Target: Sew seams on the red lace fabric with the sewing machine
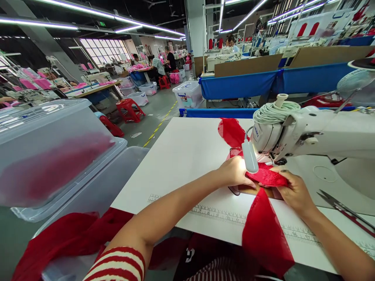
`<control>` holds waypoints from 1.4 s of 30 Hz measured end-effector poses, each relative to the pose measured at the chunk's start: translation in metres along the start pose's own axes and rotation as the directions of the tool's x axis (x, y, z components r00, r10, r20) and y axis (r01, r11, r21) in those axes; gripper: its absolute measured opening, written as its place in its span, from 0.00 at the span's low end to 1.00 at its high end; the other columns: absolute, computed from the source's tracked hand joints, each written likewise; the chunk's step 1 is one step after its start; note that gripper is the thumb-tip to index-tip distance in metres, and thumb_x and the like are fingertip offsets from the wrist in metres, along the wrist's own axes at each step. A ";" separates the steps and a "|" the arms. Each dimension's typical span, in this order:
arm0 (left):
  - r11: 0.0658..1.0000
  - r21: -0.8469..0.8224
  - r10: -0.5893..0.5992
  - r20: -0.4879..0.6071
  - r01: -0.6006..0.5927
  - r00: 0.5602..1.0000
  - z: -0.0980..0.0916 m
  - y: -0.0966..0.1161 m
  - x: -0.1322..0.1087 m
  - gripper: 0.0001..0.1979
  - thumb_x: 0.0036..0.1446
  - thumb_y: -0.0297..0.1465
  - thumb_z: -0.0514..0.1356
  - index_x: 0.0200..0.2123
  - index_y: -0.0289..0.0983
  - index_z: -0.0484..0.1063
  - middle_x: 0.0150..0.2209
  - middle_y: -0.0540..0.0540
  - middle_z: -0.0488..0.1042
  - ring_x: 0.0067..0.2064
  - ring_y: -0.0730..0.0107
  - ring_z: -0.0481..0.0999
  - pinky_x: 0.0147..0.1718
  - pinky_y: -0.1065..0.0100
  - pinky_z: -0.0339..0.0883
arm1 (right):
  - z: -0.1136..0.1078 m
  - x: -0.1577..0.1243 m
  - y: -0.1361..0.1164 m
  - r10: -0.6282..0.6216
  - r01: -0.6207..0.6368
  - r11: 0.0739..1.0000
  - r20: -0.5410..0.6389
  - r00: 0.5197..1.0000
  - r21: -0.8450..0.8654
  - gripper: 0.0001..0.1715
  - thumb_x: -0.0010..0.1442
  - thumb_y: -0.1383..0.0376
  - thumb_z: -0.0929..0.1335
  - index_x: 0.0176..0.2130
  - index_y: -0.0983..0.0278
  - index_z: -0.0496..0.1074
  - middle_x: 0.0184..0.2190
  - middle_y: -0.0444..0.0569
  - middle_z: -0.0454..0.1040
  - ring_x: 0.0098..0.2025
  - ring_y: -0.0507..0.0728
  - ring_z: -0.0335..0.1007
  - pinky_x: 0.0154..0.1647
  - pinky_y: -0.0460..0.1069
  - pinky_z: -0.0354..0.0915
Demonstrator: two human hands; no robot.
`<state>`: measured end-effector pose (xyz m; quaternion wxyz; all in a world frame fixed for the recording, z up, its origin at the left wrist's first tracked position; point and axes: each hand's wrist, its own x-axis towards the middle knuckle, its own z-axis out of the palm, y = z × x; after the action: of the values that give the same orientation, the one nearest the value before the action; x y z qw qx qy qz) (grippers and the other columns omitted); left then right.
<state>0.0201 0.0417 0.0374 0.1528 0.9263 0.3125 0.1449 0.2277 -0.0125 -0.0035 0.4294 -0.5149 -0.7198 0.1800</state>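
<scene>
- At 6 o'clock from the crinkled red lace fabric [268, 177], a sheer red fabric panel [265, 238] hung over the front edge of the white, ruler-marked tabletop [181, 156].
- At 4 o'clock, the right hand [293, 191] pinched the lace between its fingers.
- At 9 o'clock, the left hand [233, 171] touched it; whether those partly hidden fingers gripped, I couldn't tell.
- Dark metal scissors [345, 211] lay at 4 o'clock, beyond the right hand.
- A white sewing machine [328, 127] stood at 2.

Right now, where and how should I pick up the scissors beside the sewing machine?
Probably by the reddish handle part, coming from the right: the scissors lie flat, their pointed end facing your right hand, which holds red fabric. The handle runs out of view.
</scene>
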 end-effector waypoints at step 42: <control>0.802 0.587 0.342 -0.304 -0.107 0.889 0.022 0.020 -0.033 0.14 0.62 0.20 0.50 0.34 0.35 0.75 0.30 0.45 0.76 0.21 0.70 0.69 0.15 0.69 0.58 | 0.004 0.004 -0.012 -0.497 0.530 0.792 0.184 0.848 -0.303 0.25 0.53 0.82 0.54 0.36 0.62 0.71 0.26 0.45 0.74 0.24 0.55 0.61 0.23 0.49 0.54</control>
<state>0.0136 0.0010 0.0188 -0.2078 0.9121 0.2506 0.2493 0.2169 -0.0132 0.0046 0.3311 -0.3576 -0.8720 -0.0468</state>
